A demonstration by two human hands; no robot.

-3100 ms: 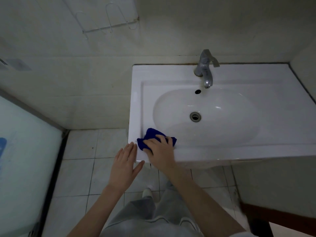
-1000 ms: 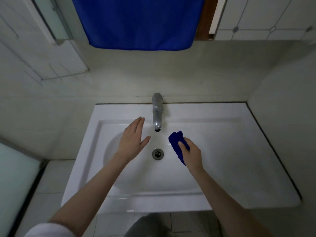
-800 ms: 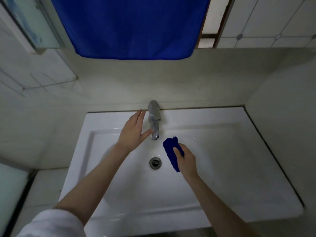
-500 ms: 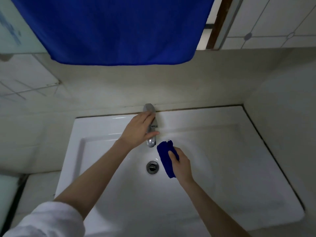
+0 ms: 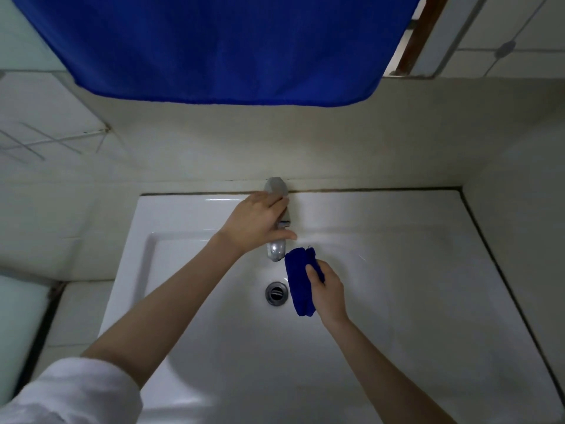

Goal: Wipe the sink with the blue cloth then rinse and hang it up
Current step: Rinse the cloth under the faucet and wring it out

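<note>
A white rectangular sink (image 5: 397, 240) fills the lower view, with a metal drain (image 5: 276, 294) in its bowl. My right hand (image 5: 328, 292) grips a bunched blue cloth (image 5: 298, 280) just right of the drain and just below the spout. My left hand (image 5: 260, 223) is wrapped over the chrome tap (image 5: 275, 250) at the back of the sink, fingers on top and thumb under. No water is visible at the spout.
A large blue towel (image 5: 220, 47) hangs on the wall above the sink. Tiled walls close in at the back and right. A wire rack (image 5: 55, 139) is fixed to the left wall. Floor tiles show at the lower left.
My left hand has risen from above the bowl and closed over the tap. My right hand has carried the cloth from the front rim to beside the spout.
</note>
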